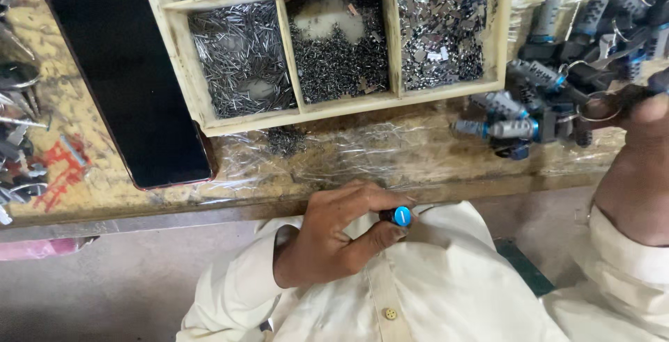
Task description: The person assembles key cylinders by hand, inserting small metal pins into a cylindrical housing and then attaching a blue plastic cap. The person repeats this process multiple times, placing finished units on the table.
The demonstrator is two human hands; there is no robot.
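Worn workbench [390, 150], wooden tray [244, 120]; left hand [334, 234] fingers clasp blue-capped cylinder [397, 216]; right hand [637, 154] fingers unclear.

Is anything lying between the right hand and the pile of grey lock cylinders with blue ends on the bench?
Nothing visible does. The right hand already reaches into the pile of grey lock cylinders with blue ends; which piece its fingers touch is unclear.

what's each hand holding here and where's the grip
The left hand holds a small lock cylinder with a blue end, fingers wrapped around its dark body. The right hand reaches into the pile of cylinders; what it grips cannot be told.
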